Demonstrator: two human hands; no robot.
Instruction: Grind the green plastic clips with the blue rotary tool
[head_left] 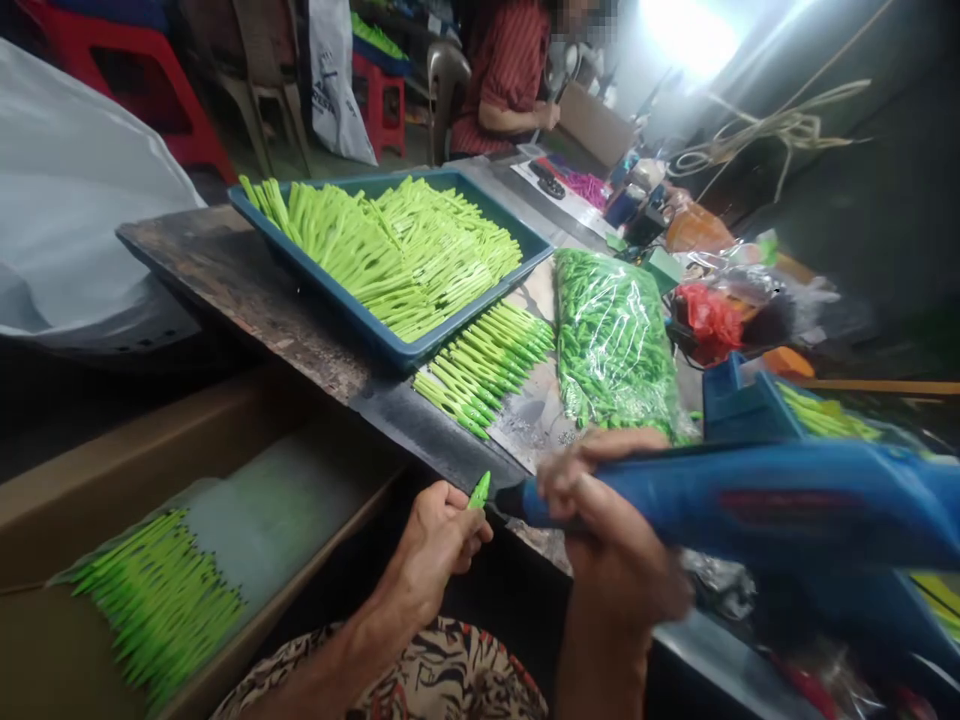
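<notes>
My left hand (439, 540) pinches a small bright green plastic piece (480, 491), whose tip sticks out above my fingers. My right hand (600, 520) grips a blue hot-glue gun (750, 500), and its dark nozzle (508, 499) sits almost against the green piece. A blue tray (390, 345) heaped with long green plastic pieces stands on the table beyond my hands. Neat rows of similar pieces (480, 370) lie in front of it. More lie in a clear bag (615, 345) to the right.
To my left, an open cardboard box (225, 470) holds green pieces on a plastic sheet. A person in a striped red top (502, 90) sits beyond the table. Red stools, a white sack, bags, tools and loose cable surround the bench.
</notes>
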